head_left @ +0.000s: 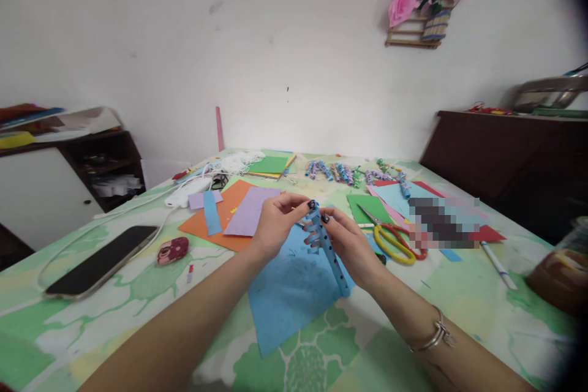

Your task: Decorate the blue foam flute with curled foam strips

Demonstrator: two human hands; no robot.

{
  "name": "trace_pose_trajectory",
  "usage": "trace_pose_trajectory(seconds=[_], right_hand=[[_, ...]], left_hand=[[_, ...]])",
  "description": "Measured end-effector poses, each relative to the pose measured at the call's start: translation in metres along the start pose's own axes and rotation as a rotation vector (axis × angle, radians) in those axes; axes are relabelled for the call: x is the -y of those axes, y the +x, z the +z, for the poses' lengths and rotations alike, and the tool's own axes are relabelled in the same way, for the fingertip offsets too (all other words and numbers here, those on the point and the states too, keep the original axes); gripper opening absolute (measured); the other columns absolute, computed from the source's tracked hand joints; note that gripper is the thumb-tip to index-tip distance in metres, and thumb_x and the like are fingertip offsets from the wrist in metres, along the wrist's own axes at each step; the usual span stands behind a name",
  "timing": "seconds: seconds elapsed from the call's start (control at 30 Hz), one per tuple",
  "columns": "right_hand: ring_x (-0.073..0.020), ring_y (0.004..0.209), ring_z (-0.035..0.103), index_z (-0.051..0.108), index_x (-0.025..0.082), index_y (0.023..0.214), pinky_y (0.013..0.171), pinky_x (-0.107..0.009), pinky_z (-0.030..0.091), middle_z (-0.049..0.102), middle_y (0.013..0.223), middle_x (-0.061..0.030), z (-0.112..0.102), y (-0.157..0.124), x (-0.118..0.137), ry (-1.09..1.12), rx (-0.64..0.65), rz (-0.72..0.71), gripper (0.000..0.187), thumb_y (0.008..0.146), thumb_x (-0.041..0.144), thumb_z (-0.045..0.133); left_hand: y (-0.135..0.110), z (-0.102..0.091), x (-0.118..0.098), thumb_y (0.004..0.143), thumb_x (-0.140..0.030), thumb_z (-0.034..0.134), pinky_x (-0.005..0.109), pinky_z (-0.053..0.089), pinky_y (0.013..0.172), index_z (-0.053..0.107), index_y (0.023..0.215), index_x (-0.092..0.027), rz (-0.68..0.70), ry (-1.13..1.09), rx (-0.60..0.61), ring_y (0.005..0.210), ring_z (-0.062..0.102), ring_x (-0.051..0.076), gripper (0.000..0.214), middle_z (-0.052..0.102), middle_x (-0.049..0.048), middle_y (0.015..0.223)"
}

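My left hand [275,223] and my right hand [351,245] both pinch a blue paper strip [328,248] dotted with dark spots, held just above the table. The strip's upper part is wound into a loose spiral between my fingertips; its lower end hangs straight down past my right palm. Under my hands lies a blue paper sheet [289,294] on the green and white tablecloth [138,294]. My right wrist wears a silver bracelet [434,334].
Yellow and red scissors [390,239] lie right of my hands. Orange paper [225,220], purple paper [252,211] and green paper [370,208] are behind. A phone [101,260] with white cable sits left. Several curled strips [344,173] lie at the back. A white pen [498,264] lies right.
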State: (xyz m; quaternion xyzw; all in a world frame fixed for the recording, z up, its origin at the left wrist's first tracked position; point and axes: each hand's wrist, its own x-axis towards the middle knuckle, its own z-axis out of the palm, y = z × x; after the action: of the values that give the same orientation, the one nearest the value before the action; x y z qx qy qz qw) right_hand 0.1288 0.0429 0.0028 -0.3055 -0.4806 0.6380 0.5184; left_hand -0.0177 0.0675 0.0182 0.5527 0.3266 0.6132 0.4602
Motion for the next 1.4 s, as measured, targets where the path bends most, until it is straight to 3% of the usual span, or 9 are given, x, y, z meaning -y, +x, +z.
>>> trace_pose_trajectory(seconds=[0.23, 0.4, 0.67, 0.77, 0.9, 1.0, 1.13, 1.27, 1.4], right_hand=[[-0.0109, 0.055, 0.059, 0.059, 0.018, 0.086, 0.043, -0.02, 0.044, 0.063, 0.072, -0.0001, 0.006, -0.005, 0.006, -0.12, 0.083, -0.091, 0.021, 0.072, 0.029, 0.069], [-0.0097, 0.04, 0.057, 0.056, 0.018, 0.089, 0.036, -0.019, 0.04, 0.059, 0.06, 0.0053, 0.012, -0.01, 0.009, -0.206, 0.14, -0.108, 0.02, 0.071, 0.018, 0.063], [-0.0154, 0.063, 0.066, 0.059, 0.017, 0.077, 0.062, -0.029, 0.053, 0.066, 0.074, -0.0003, 0.013, -0.009, 0.008, -0.192, 0.105, -0.122, 0.015, 0.063, 0.013, 0.065], [-0.0177, 0.07, 0.066, 0.061, 0.017, 0.076, 0.071, -0.034, 0.052, 0.066, 0.073, -0.0008, 0.01, -0.007, 0.009, -0.197, 0.099, -0.113, 0.016, 0.062, 0.015, 0.069], [-0.0167, 0.072, 0.064, 0.063, 0.018, 0.079, 0.073, -0.034, 0.05, 0.066, 0.074, -0.0002, 0.005, -0.005, 0.012, -0.221, 0.168, -0.116, 0.017, 0.063, 0.017, 0.07], [-0.017, 0.075, 0.062, 0.066, 0.017, 0.08, 0.074, -0.033, 0.047, 0.066, 0.077, -0.002, 0.001, -0.004, 0.014, -0.219, 0.251, -0.087, 0.015, 0.066, 0.021, 0.071], [-0.0156, 0.073, 0.057, 0.067, 0.017, 0.083, 0.074, -0.031, 0.044, 0.063, 0.079, -0.003, -0.006, -0.001, 0.011, -0.029, 0.311, -0.04, 0.026, 0.071, 0.039, 0.071], [-0.0105, 0.059, 0.046, 0.064, 0.018, 0.075, 0.059, -0.025, 0.037, 0.054, 0.065, 0.0016, -0.01, 0.003, 0.008, 0.024, 0.2, -0.012, 0.025, 0.074, 0.043, 0.068], [-0.0092, 0.056, 0.042, 0.06, 0.019, 0.071, 0.053, -0.023, 0.031, 0.05, 0.062, 0.0048, -0.008, 0.004, 0.008, -0.141, 0.11, -0.056, 0.024, 0.06, 0.029, 0.079]], left_hand=[[-0.008, 0.004, -0.013, 0.067, -0.029, 0.073, 0.023, 0.044, 0.054, 0.069, 0.072, -0.013, -0.011, -0.009, 0.09, 0.059, 0.057, 0.012, 0.017, 0.065, 0.0023, 0.065], [-0.01, 0.004, -0.016, 0.069, -0.028, 0.072, 0.021, 0.043, 0.053, 0.069, 0.073, -0.013, -0.003, -0.02, 0.151, 0.056, 0.053, 0.01, 0.016, 0.061, 0.0006, 0.062], [-0.01, 0.001, -0.012, 0.073, -0.027, 0.068, 0.019, 0.035, 0.038, 0.068, 0.078, -0.015, -0.027, -0.053, 0.25, 0.045, 0.045, 0.009, 0.012, 0.052, -0.0029, 0.052], [-0.007, -0.002, -0.008, 0.071, -0.027, 0.07, 0.021, 0.04, 0.043, 0.068, 0.076, -0.015, -0.005, -0.073, 0.232, 0.052, 0.052, 0.011, 0.013, 0.059, -0.0003, 0.059], [-0.003, -0.004, -0.008, 0.069, -0.026, 0.073, 0.023, 0.046, 0.057, 0.069, 0.074, -0.014, 0.048, -0.088, 0.183, 0.062, 0.058, 0.012, 0.013, 0.065, 0.0017, 0.069], [-0.002, -0.005, -0.01, 0.068, -0.028, 0.073, 0.024, 0.046, 0.054, 0.069, 0.074, -0.015, 0.037, -0.137, 0.17, 0.058, 0.058, 0.012, 0.014, 0.065, 0.0009, 0.066], [-0.001, -0.006, -0.013, 0.066, -0.028, 0.075, 0.024, 0.047, 0.052, 0.07, 0.074, -0.016, -0.013, -0.23, 0.15, 0.054, 0.058, 0.012, 0.016, 0.065, 0.0004, 0.062], [0.0, -0.005, -0.014, 0.061, -0.026, 0.078, 0.024, 0.049, 0.056, 0.071, 0.072, -0.015, -0.037, -0.307, 0.101, 0.056, 0.059, 0.011, 0.017, 0.067, 0.0008, 0.064], [-0.002, -0.003, -0.013, 0.061, -0.025, 0.078, 0.025, 0.05, 0.057, 0.071, 0.073, -0.014, -0.077, -0.353, 0.138, 0.056, 0.059, 0.011, 0.017, 0.066, 0.0012, 0.062]])
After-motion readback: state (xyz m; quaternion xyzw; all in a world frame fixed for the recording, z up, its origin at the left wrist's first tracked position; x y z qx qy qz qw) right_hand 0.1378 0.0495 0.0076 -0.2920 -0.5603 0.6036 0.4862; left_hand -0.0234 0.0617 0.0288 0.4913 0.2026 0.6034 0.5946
